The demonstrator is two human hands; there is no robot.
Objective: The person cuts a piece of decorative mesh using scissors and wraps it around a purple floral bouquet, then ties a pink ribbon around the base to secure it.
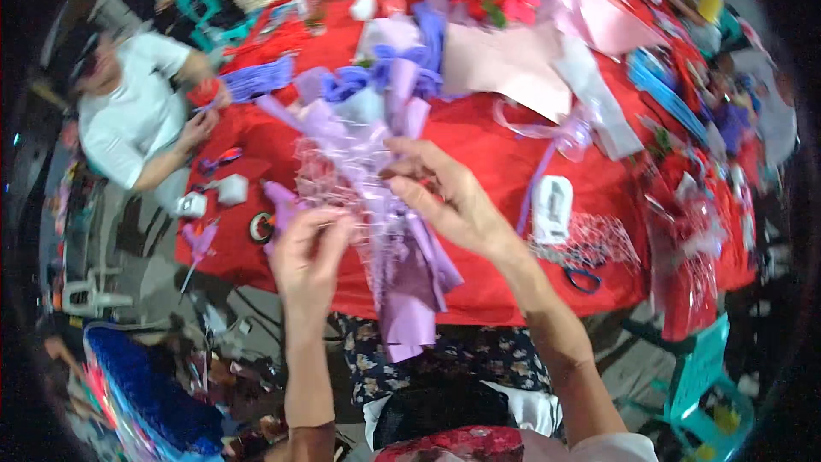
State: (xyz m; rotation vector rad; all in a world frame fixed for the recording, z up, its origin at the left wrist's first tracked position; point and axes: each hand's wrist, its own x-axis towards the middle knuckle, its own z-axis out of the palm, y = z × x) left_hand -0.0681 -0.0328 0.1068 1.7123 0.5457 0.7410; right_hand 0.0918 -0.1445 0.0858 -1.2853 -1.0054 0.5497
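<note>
On the red tablecloth point(487, 282) lies a bouquet wrapped in lilac paper point(410, 308), its tail over the near edge. White and pink netting point(321, 173) covers its left side, and purple ribbon point(397, 70) with a pale blue piece shows at its top. My left hand point(314, 244) is at the netting's lower edge, thumb and fingertips pinched together, seemingly on the netting; blur hides the exact hold. Over the bouquet's middle, my right hand point(442, 199) has its fingers spread and curved, with nothing plainly held.
Right of the bouquet are a white oval object point(552, 208), dark scissor handles point(582, 280) and a red wrapped bouquet point(686, 269). A roll of tape point(262, 228) lies left. A person in a white shirt point(138, 109) works at the left edge. Green plastic chair point(702, 378) stands lower right.
</note>
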